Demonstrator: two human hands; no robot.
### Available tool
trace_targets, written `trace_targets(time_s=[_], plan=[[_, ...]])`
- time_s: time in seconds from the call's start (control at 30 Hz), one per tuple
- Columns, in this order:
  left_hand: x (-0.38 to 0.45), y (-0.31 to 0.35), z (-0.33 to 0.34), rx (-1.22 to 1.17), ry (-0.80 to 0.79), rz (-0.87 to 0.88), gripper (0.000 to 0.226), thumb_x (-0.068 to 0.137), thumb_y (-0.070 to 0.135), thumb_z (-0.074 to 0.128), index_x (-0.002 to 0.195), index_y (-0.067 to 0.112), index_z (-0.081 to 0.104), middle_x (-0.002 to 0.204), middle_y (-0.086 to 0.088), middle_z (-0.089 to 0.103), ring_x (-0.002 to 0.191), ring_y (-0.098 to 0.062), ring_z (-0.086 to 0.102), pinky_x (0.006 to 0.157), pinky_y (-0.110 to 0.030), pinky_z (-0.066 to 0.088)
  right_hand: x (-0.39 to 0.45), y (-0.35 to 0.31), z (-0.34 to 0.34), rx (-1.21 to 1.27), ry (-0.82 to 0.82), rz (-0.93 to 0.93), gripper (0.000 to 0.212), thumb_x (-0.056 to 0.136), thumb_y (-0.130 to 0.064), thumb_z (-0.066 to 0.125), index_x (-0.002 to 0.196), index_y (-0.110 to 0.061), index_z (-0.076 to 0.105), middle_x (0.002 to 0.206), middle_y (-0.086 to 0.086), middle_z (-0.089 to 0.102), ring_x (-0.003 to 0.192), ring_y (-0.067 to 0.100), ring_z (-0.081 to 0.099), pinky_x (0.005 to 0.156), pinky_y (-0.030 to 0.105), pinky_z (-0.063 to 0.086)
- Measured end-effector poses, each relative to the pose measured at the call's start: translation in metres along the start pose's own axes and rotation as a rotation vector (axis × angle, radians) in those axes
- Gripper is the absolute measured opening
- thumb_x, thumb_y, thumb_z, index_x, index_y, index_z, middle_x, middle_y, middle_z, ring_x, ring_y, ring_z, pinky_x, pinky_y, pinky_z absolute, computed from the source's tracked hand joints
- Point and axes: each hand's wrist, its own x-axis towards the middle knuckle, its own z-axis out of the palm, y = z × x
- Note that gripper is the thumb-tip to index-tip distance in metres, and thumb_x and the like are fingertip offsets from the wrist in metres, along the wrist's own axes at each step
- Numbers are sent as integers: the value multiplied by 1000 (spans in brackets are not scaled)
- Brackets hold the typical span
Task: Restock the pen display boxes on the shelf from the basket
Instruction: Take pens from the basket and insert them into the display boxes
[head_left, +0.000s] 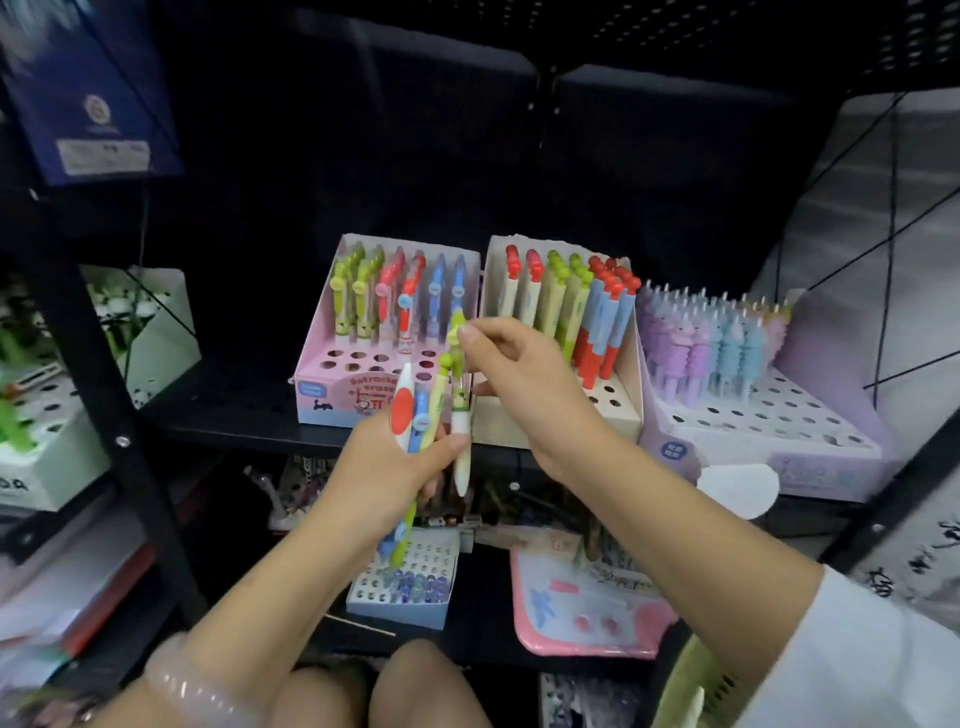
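Note:
My left hand (387, 467) grips a bunch of pens (415, 415) upright in front of the shelf: red-and-white, blue and green ones. My right hand (511, 364) pinches the top of a green-capped white pen (461, 436) that stands beside the bunch. Behind them on the shelf stands a pink display box (332, 384) with green, red and blue pens in its back rows and open holes in front. To its right is a cream display box (623, 410) holding red, green and blue-red pens.
A lavender box (779, 436) of purple and blue pens sits at the right. A white box with panda pens (156, 332) is at the left behind a black shelf post (104, 395). The lower shelf holds a small holed box (405, 587) and a pink packet (582, 608). A yellow-green basket corner (685, 691) shows bottom right.

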Motion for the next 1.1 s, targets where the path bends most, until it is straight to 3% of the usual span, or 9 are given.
trace_targets(time_s=[0.07,0.2,0.33,0.47,0.53,0.7,0.83,0.97,1.1], plan=[[4,1,-8,32,7,-9,21,81,19,69,65,14,57,40,3,49,38,-7,45,42,-15,40,12,-6,7,-94,-22,-27,15,91,-28,59,105,-23,58,94,-5,66,83,3,61,76,20,52],[12,3,-29,20,96,-16,22,85,27,65,69,14,58,44,2,53,41,-8,48,46,-19,41,38,-24,17,-127,-57,-70,31,91,-23,58,121,-14,56,84,-4,65,73,6,62,75,22,54],[20,6,-54,-209,171,-33,10,95,24,49,96,21,59,72,-1,69,44,-8,49,47,-21,44,77,-48,25,-135,78,-201,11,91,-20,58,101,-19,56,82,1,67,79,13,65,75,27,54],[22,2,-71,-258,213,-31,10,97,19,44,95,17,53,73,3,70,47,-5,53,49,-20,47,103,-49,50,-310,104,-269,12,88,-20,61,89,-20,49,71,-8,58,67,3,55,58,9,42],[22,0,-76,-282,216,-37,11,97,17,44,93,13,54,74,2,70,48,-5,54,49,-18,48,109,-44,61,-392,80,-259,12,89,-21,60,90,-18,48,68,-8,55,66,5,52,55,12,39],[23,-5,-81,-287,218,-46,19,96,18,46,97,4,57,65,6,69,48,-3,54,48,-16,47,117,-46,73,-535,63,-288,16,89,-25,60,96,-14,50,80,1,61,79,17,59,69,25,43],[21,-5,-84,-295,232,-47,20,96,19,46,96,4,59,68,3,71,51,-5,57,50,-17,49,120,-48,72,-588,58,-275,19,90,-27,60,98,-12,51,81,3,62,80,19,59,71,28,44],[19,-2,-82,-314,241,-52,19,95,18,48,92,4,60,67,1,70,52,-8,60,51,-18,51,115,-41,75,-615,18,-260,17,89,-22,60,97,-9,52,83,6,62,77,20,58,63,27,44],[16,2,-78,-318,244,-50,16,93,18,51,87,6,61,63,3,70,52,-7,62,51,-17,51,109,-32,89,-803,-80,-276,13,89,-18,60,90,-10,50,85,8,60,77,22,56,64,32,42]])
